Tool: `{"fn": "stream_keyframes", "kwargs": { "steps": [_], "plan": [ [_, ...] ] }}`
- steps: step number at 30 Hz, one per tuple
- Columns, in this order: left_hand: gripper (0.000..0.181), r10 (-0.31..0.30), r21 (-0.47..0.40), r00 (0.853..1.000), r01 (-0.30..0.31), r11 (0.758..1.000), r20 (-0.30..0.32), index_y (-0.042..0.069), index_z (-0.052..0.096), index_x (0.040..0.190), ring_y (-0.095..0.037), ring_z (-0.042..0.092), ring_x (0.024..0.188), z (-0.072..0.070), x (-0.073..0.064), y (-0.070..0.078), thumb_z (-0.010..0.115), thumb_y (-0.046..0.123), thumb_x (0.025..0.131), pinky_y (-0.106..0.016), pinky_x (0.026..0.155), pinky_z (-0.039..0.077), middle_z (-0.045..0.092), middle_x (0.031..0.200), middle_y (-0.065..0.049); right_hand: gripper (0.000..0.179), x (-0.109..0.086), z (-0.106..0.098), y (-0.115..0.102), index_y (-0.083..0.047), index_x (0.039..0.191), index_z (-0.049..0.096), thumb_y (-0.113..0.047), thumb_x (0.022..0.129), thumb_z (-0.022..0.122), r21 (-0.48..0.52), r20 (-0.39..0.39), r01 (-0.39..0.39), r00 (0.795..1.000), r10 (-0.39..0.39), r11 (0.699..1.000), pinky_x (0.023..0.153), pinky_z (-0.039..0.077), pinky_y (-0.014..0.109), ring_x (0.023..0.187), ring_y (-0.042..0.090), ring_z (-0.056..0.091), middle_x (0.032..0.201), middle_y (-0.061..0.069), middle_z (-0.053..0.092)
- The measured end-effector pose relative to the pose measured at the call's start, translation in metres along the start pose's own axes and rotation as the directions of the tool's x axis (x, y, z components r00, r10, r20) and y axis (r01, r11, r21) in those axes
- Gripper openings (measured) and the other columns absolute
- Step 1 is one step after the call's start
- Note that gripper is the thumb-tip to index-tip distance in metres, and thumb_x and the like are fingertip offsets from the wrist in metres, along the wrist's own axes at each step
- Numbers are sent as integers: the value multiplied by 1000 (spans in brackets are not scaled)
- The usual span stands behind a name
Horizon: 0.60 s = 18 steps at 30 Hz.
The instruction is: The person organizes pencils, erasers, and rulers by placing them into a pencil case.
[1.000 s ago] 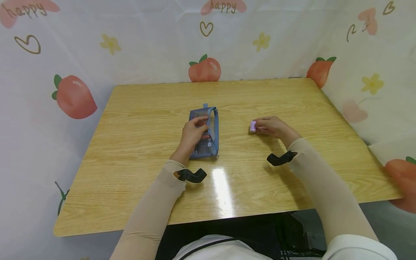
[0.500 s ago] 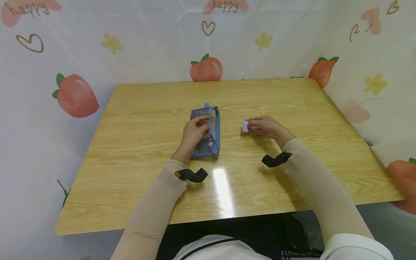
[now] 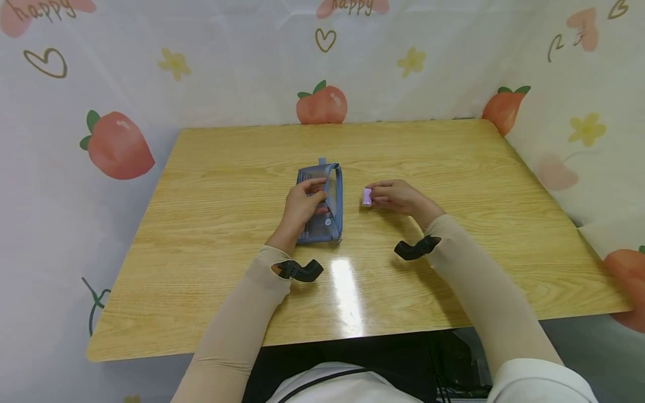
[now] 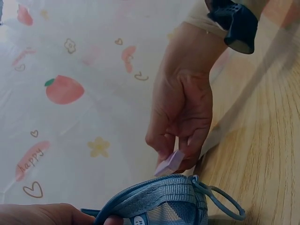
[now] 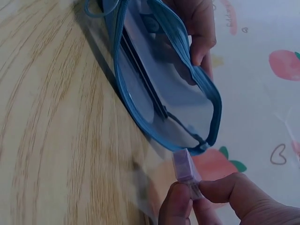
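Observation:
A blue see-through zip pencil case (image 3: 317, 232) lies on the table with its mouth gaping to the right. My left hand (image 3: 299, 206) pinches the near side of that mouth between thumb and fingers. In my right hand (image 3: 398, 197), thumb and fingertips grip a small light-purple eraser (image 3: 367, 197). The right wrist view shows the eraser (image 5: 183, 165) pointing at the rim of the opening (image 5: 133, 112), just outside it. A long dark strip (image 5: 140, 70) runs inside the case.
The wooden table (image 3: 227, 168) spreads out on both sides of the case. A white cloth (image 3: 242, 84) printed with peaches hangs behind it and along the right. A ring (image 4: 225, 204) dangles from the zip end. Black wrist mounts (image 3: 300, 271) sit on both forearms.
My right hand has carried the eraser leftward across the table, closer to the pencil case. The left hand keeps its hold on the case and stays in place.

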<state>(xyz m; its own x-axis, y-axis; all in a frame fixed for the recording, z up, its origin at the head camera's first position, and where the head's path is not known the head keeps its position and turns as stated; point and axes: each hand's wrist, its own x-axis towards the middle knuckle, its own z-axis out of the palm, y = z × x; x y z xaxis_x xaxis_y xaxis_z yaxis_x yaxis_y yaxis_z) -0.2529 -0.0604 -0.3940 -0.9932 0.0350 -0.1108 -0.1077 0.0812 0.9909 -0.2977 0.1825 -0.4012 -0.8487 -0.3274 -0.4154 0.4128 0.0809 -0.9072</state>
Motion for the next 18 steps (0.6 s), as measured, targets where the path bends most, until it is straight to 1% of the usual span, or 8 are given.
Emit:
{"fn": "stream_keyframes", "kwargs": {
  "steps": [2,7,9,13,18],
  "plan": [
    [35,-1,2,1000,1,1000,-2,11,59,119,-23,61,83,0,1,0,58,3,85,-29,59,56,52,112,-14,41,3,4,-1,6,129,42,-5,91,51,-7,-4,-5,1000,5,1000,78,51,24,77,10,58,98,8,55],
    [34,6,0,1000,-6,1000,-7,11,60,118,-25,61,85,1,1,-1,59,3,84,-29,59,56,53,110,-12,40,8,12,-2,6,129,42,-6,91,51,-46,10,-11,1000,11,999,86,49,29,81,13,58,106,12,51],
    [34,7,-1,1000,-7,1000,-8,11,60,117,-25,60,86,1,1,-1,59,3,84,-29,59,56,53,109,-11,39,9,15,-2,5,127,44,-6,91,52,-56,9,-12,1000,12,998,86,49,30,82,14,58,107,13,50],
    [34,2,2,1000,-2,1000,-13,12,61,116,-26,61,86,1,1,-1,59,3,84,-29,59,56,54,106,-8,38,12,23,-2,6,125,45,-4,89,53,-51,4,3,1000,-3,999,83,50,29,81,15,59,104,12,50],
    [34,-4,6,1000,4,1000,-20,12,61,116,-23,61,81,1,2,-1,60,4,83,-30,61,56,55,104,-7,37,16,32,-3,7,123,45,-2,88,54,-44,-2,31,1000,-31,999,82,51,30,79,16,60,100,11,52]
  ]
}}
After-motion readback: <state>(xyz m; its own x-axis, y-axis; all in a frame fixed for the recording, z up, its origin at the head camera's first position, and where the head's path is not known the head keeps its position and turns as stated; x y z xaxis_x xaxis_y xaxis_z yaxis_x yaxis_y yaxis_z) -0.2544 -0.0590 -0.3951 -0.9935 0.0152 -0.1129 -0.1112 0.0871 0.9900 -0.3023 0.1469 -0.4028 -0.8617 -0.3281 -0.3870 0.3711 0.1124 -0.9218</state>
